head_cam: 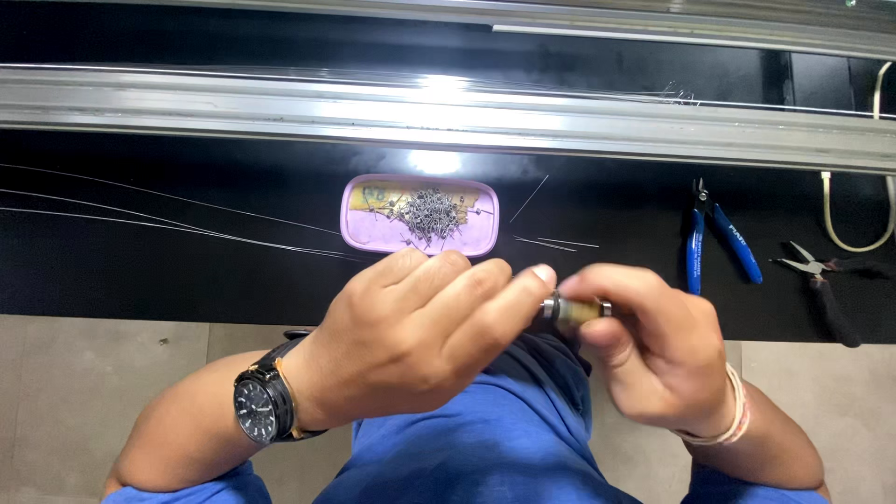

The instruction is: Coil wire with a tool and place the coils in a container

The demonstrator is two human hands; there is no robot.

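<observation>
My right hand [653, 350] grips a small cylinder [577, 309] wound with tan wire, with metal ends, held level in front of my chest. The fingertips of my left hand [420, 331] pinch at the cylinder's left metal end. A dark wristwatch [264, 403] sits on my left wrist and pale bands circle my right wrist. Just beyond my hands lies a pink oval tray [364, 219] holding a heap of several small metal pins [429, 213].
The black worktop [140, 271] carries thin loose wires [187, 224] at left and short wire pieces [555, 243] beside the tray. Blue-handled cutters [719, 241] and black-handled pliers [826, 285] lie at right. A long metal rail [280, 107] runs across the back.
</observation>
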